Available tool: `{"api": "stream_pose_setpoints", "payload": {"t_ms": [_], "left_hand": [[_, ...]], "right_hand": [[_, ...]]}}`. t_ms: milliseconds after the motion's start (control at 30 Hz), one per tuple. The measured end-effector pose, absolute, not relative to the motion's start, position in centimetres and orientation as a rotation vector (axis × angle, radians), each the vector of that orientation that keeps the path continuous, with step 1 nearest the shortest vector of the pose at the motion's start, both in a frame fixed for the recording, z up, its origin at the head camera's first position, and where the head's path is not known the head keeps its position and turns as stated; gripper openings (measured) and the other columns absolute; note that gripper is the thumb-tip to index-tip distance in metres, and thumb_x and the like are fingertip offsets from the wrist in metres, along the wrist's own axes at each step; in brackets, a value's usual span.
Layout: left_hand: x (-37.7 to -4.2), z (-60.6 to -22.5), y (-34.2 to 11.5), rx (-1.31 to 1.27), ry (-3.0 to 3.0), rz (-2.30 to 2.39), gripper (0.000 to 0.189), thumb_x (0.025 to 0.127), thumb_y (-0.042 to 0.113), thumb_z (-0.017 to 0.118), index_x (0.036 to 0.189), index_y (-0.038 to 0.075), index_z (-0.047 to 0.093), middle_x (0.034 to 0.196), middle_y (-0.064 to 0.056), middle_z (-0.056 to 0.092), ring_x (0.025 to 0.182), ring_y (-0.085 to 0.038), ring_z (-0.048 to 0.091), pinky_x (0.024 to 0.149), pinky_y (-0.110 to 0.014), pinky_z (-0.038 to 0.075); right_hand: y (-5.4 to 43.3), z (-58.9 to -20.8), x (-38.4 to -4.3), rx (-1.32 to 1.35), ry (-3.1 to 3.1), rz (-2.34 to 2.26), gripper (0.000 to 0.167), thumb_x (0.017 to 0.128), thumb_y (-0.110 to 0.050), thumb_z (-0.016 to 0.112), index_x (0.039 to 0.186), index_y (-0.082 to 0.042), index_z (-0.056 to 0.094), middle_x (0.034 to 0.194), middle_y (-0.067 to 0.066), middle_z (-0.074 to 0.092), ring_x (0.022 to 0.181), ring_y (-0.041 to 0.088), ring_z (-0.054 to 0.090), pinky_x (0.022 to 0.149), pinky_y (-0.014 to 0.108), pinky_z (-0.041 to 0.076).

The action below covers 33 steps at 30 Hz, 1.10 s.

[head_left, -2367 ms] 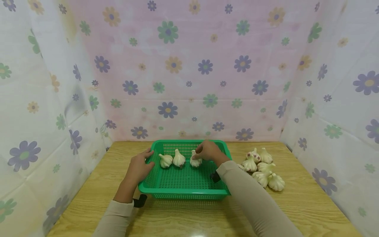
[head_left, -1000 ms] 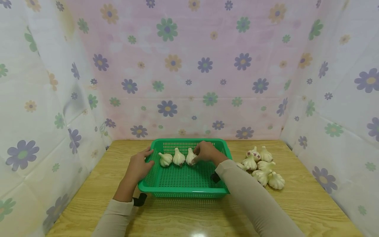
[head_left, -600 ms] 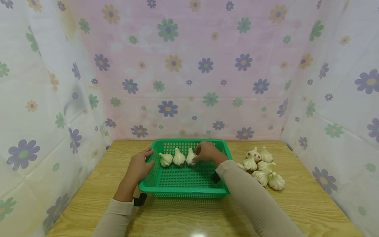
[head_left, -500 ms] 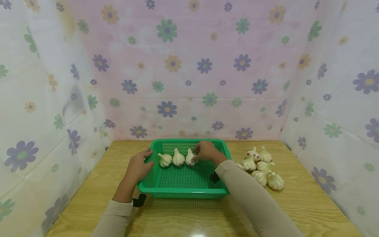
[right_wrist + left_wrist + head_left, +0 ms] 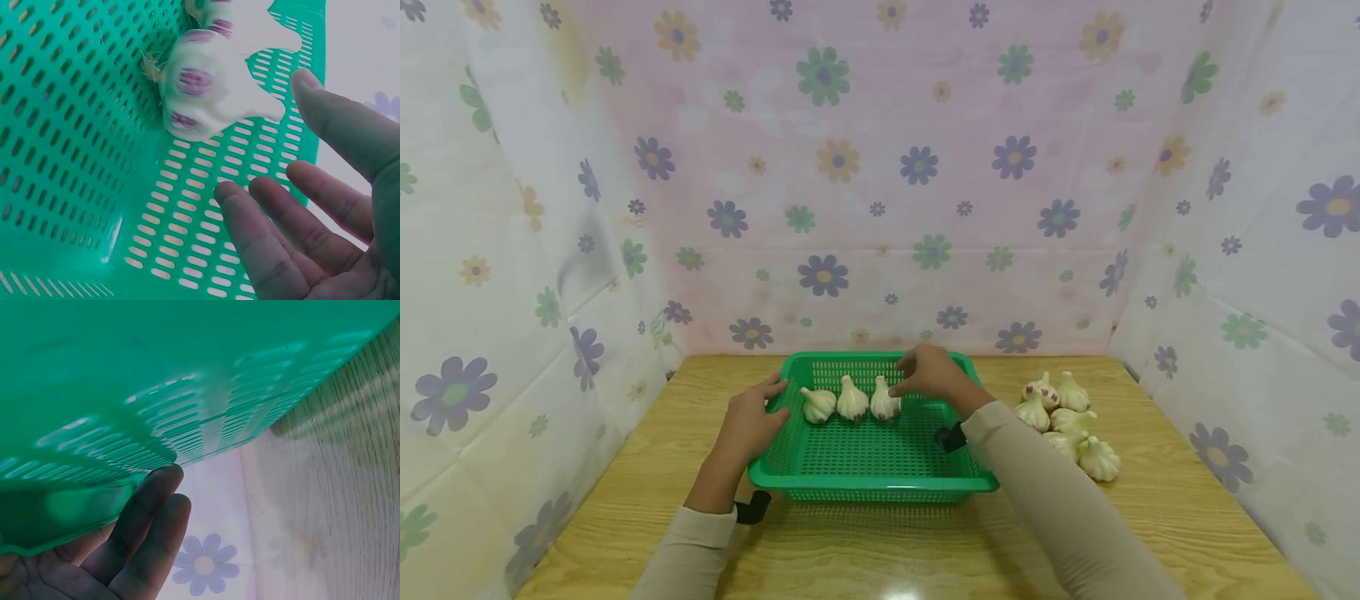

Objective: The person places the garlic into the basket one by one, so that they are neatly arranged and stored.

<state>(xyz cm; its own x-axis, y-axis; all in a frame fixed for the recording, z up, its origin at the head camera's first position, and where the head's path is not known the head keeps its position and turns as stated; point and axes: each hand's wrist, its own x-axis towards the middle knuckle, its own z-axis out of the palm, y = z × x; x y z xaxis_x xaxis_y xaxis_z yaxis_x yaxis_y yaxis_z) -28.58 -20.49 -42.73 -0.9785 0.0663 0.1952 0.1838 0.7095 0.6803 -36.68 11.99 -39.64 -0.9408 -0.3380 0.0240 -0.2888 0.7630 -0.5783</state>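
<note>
The right grip (image 5: 931, 372), a bare hand, is released: thumb and fingers are spread apart over the far right part of the basket and hold nothing. The thumb tip lies just beside the neck of the rightmost bulb (image 5: 884, 403), with a gap between them in the right wrist view. This garlic bulb, pale with purple patches, rests inside the basket, its neck toward the far wall and its roots toward the near side. The left grip (image 5: 752, 425), also a bare hand, rests at the left rim; the left wrist view shows its fingers extended along the slotted outer wall, relaxed rather than clenched.

To the left of the rightmost bulb, the middle bulb (image 5: 852, 400) and the left bulb (image 5: 818, 407) complete a row near the far wall; the neck of the left one tilts leftward. The green plastic basket (image 5: 872, 483) has perforated walls and floor. It stands on the wood-grained tabletop (image 5: 1157, 525). To its right lies a cluster of garlic bulbs (image 5: 1071, 421), partly hidden by the right sleeve (image 5: 1052, 492). Flower-printed cloth (image 5: 880, 167) encloses the back and both sides.
</note>
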Motion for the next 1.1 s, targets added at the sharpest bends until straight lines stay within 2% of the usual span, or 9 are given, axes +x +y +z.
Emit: {"api": "stream_pose_setpoints", "payload": {"t_ms": [467,667,933,1100], "left_hand": [[-28.8,-42.7,-20.5,-0.195,-2.764,-1.12,0.055,0.097,0.01,0.065,0.151,0.006,0.054,0.166,-0.011,0.038,0.041,-0.011,0.03,0.044,-0.027,0.039],[-28.7,-42.6,-20.6,-0.189,-2.764,-1.11,0.054,0.097,0.01,0.066,0.15,0.006,0.055,0.165,-0.011,0.039,0.041,-0.011,0.032,0.044,-0.028,0.04],[-28.9,-42.8,-20.6,-0.197,-2.762,-1.126,0.055,0.098,0.01,0.065,0.151,0.007,0.054,0.166,-0.011,0.038,0.041,-0.011,0.03,0.044,-0.027,0.039],[-29.0,-43.0,-20.7,-0.199,-2.761,-1.121,0.055,0.097,0.01,0.065,0.151,0.007,0.054,0.166,-0.011,0.038,0.041,-0.011,0.03,0.043,-0.027,0.038]], "right_hand": [[14.3,-37.2,-35.0,-0.644,2.908,-0.952,0.055,0.084,-0.038,0.087,0.129,-0.009,0.073,0.121,0.011,0.075,0.112,0.029,0.068,0.095,0.052,0.056],[15.1,-36.9,-34.0,-0.658,2.885,-1.011,0.057,0.085,-0.042,0.085,0.132,-0.011,0.071,0.125,0.011,0.073,0.114,0.029,0.067,0.094,0.052,0.056],[17.3,-36.4,-32.4,-0.664,2.825,-1.157,0.055,0.087,-0.037,0.084,0.134,-0.012,0.07,0.129,0.016,0.07,0.108,0.032,0.071,0.086,0.046,0.06],[18.8,-36.3,-31.8,-0.642,2.767,-1.242,0.059,0.086,-0.041,0.084,0.137,-0.016,0.068,0.135,0.016,0.067,0.112,0.032,0.07,0.087,0.044,0.06]]}}
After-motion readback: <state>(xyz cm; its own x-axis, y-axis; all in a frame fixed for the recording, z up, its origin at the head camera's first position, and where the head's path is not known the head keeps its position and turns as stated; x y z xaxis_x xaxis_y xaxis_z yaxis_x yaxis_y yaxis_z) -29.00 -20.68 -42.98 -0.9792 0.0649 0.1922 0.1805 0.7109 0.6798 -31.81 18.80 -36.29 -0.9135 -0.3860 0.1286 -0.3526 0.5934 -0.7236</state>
